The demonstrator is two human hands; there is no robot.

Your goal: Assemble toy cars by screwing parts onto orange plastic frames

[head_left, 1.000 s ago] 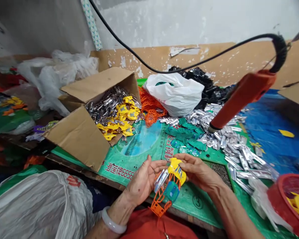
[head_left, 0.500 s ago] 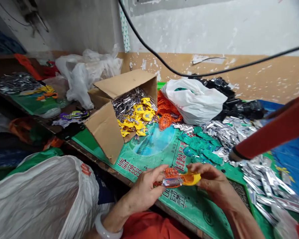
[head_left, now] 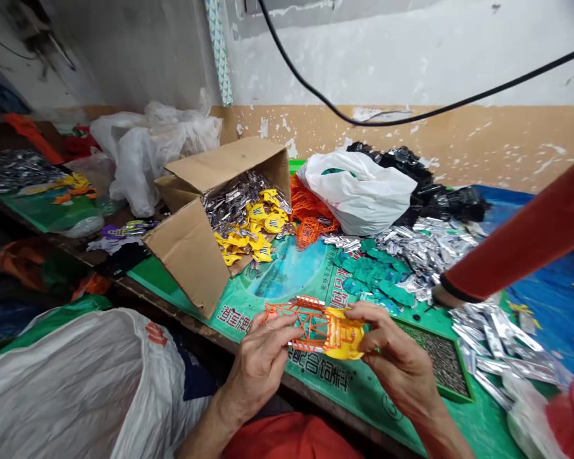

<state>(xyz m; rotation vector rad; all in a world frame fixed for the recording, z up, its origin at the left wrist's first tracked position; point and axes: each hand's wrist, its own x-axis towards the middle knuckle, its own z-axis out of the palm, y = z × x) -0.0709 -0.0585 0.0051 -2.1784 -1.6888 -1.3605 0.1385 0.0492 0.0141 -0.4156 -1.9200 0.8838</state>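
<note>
My left hand (head_left: 263, 363) grips the left part of an orange plastic lattice frame (head_left: 309, 328), its fingers laid over the bars. At the frame's right end sits a yellow plastic piece (head_left: 345, 335), pinched between the thumb and fingers of my right hand (head_left: 395, 350). Both parts are held together above the front edge of the green printed tabletop (head_left: 277, 287). Beyond my hands, a cardboard box (head_left: 191, 255) lies on its side, with yellow pieces (head_left: 256, 239) and silver pieces (head_left: 236, 197) spilling from its mouth. More orange lattice frames (head_left: 310, 231) lie beside it.
A green tray (head_left: 469, 382) of small grey pieces stands right of my hand. Beyond lie teal pieces (head_left: 373, 274), silver strips (head_left: 430, 245) and a white bag (head_left: 358, 191). Another person's red sleeve (head_left: 521, 242) reaches in from the right. A large white sack (head_left: 76, 382) stands at left.
The orange frame with its yellow end has been turned over in my hands: a silver strip showed before, now the open lattice does. The view has shifted slightly right.
</note>
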